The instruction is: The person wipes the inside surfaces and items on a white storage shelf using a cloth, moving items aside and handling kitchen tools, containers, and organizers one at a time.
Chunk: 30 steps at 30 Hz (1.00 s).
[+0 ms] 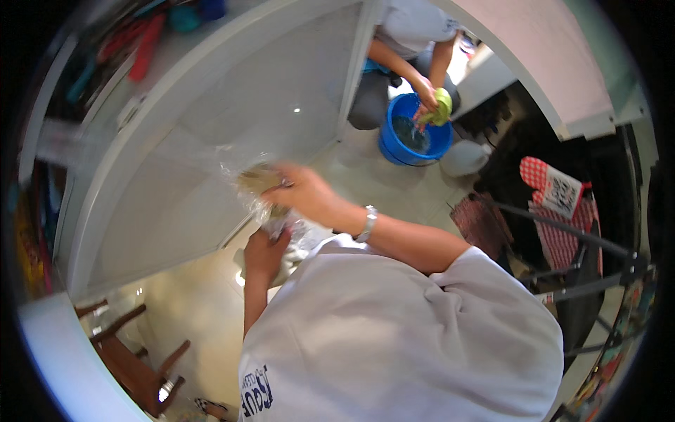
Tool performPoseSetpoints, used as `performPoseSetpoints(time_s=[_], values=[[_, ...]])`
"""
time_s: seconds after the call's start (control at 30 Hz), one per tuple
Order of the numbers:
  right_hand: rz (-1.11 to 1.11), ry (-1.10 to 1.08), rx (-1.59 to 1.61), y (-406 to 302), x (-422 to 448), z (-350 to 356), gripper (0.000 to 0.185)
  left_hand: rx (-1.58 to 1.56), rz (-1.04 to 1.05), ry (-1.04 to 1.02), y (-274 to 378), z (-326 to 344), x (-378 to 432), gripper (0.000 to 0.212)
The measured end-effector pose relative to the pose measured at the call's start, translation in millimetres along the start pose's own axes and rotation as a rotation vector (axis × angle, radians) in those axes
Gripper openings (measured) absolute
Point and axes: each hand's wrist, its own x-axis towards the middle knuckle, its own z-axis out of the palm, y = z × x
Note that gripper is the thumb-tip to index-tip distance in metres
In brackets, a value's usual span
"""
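My left hand (265,252) grips crumpled clear plastic (282,227), which looks like a bag. Just beyond it, my right hand (311,196), blurred and wearing a silver wristwatch (367,223), has its fingers on a brownish-green object (258,180) with clear plastic around it. Blur hides what that object is. A pale item below the plastic is partly hidden by my left hand and shirt.
A co-worker's hands (430,100) hold a yellow-green cloth (443,107) over a blue bucket (398,147) of water. A translucent jug (465,158) stands beside it. A white-framed panel (211,132) rises at left; wooden chair legs (121,322) are lower left. An oven mitt (561,195) hangs at right.
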Motion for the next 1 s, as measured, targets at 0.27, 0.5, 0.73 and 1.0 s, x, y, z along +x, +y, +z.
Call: performPoseSetpoints(time_s=[0.27, 0.5, 0.73, 1.0], values=[[-0.579, 0.211, 0.108, -25, -2, -19, 0.022, -0.888, 0.065, 0.142, -37, 18, 22, 0.037], [-0.818, -0.316, -0.229, -17, -21, 5, 0.017, -1.332, -0.131, -0.523, -19, -7, 15, 0.087], [0.006, -0.789, -0.322, -22, -49, 17, 0.025, -1.399, 0.078, -0.512, 6, -32, 14, 0.051], [-0.146, -0.068, 0.261, -22, -11, -10, 0.039, -0.592, 0.353, -0.14, 4, -16, -10, 0.04]])
